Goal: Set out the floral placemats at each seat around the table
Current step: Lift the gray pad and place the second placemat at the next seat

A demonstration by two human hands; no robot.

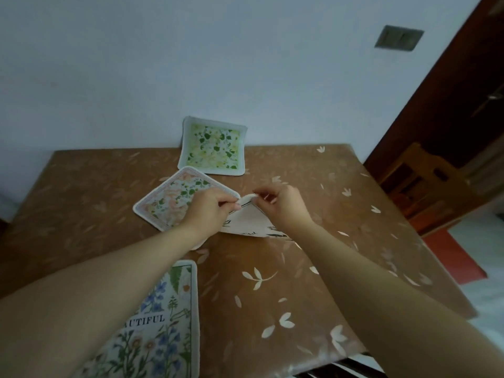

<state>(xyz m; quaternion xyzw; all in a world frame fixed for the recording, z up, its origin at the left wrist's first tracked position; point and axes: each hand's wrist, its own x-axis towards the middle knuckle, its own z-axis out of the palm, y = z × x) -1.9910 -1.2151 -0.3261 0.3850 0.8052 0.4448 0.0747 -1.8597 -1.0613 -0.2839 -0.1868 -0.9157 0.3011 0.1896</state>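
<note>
Fingers (231,204) of both hands pinch cream placemat (249,221) | pink placemat (174,200) adjacent | green placemat (214,147) beyond

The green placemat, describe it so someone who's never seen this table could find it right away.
Look at the brown table, along its far edge by the pale wall. The green placemat lies there, its back edge curling up the wall. Unlike the pink placemat just nearer, its centre is yellow-green.
</note>
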